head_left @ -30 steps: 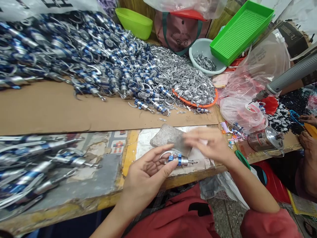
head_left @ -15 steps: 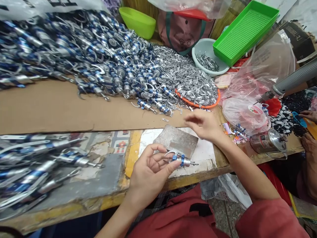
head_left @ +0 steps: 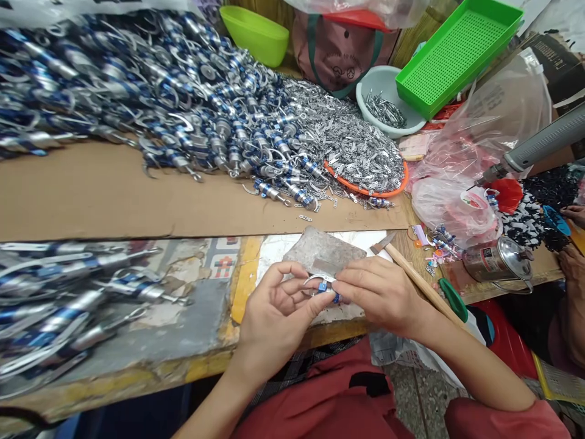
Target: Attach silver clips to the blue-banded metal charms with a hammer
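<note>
My left hand (head_left: 286, 308) pinches a small silver-and-blue metal fitting (head_left: 323, 285) with a curved arm between thumb and fingers. Closed over the right end of that fitting, my right hand (head_left: 381, 296) hides its rod end; whether a smaller part is also in these fingers I cannot tell. Just behind both hands lies a grey metal block (head_left: 315, 247) on white sheeting. A hammer with a wooden handle (head_left: 423, 280) rests on the table, partly behind my right forearm.
Many similar fittings (head_left: 219, 116) are heaped on brown cardboard (head_left: 82, 189). Small perforated plates spill around an orange-rimmed tray (head_left: 384, 194). Behind are a pale bowl (head_left: 395, 128) of pins and a green basket (head_left: 457, 58). A metal mug (head_left: 491, 262) stands right, near another person's hand (head_left: 573, 268).
My right hand has come from beside the plate pile down to the fitting in my left hand. The hammer, earlier behind my right arm, now shows. A fitting now lies below the orange rim.
</note>
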{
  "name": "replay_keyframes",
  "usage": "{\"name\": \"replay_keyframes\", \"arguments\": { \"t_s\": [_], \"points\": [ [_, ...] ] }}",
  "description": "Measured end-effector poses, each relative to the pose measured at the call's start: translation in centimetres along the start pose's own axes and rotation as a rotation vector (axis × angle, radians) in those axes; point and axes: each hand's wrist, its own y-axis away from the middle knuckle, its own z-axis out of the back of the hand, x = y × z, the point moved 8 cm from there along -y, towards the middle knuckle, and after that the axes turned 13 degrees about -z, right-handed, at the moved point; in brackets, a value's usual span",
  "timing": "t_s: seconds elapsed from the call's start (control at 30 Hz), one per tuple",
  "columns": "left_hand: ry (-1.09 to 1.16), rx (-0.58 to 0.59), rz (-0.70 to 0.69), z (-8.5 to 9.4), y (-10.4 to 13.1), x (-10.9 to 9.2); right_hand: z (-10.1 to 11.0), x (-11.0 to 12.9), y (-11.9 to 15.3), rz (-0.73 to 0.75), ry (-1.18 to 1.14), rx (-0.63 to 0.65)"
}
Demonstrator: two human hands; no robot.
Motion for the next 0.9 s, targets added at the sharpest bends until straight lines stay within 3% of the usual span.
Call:
{"name": "replay_keyframes", "arguments": {
  "t_s": [0.13, 0.23, 0.3, 0.4, 0.47, 0.57, 0.7, 0.9],
  "points": [
    [-0.010, -0.023, 0.009, 0.1, 0.1, 0.0, 1.0, -1.5, 2.2, -0.104, 0.040, -0.053],
    [-0.030, -0.049, 0.010, 0.3, 0.0, 0.1, 2.4, -6.6, 5.5, -0.467, 0.229, -0.151],
    [-0.044, -0.070, 0.020, 0.7, 0.0, 0.2, 2.0, -10.3, 8.1, -0.706, 0.377, -0.039],
    [-0.069, -0.081, 0.044, 1.1, -0.2, 0.4, 0.7, -12.5, 10.2, -0.835, 0.366, 0.160],
    [-0.084, -0.080, 0.042, 1.2, -0.2, 0.3, 1.1, -11.7, 9.7, -0.833, 0.260, 0.110],
    [-0.096, -0.068, 0.024, 1.1, -0.3, 0.0, 2.6, -8.0, 7.3, -0.663, 0.093, -0.008],
    [-0.096, -0.071, 0.011, 1.0, -0.3, -0.2, 3.3, -3.0, 4.6, -0.382, 0.027, 0.078],
    [-0.076, -0.076, 0.027, 1.0, -0.2, 0.0, 2.3, -1.7, 3.8, -0.354, 0.090, 0.232]
  ]
}}
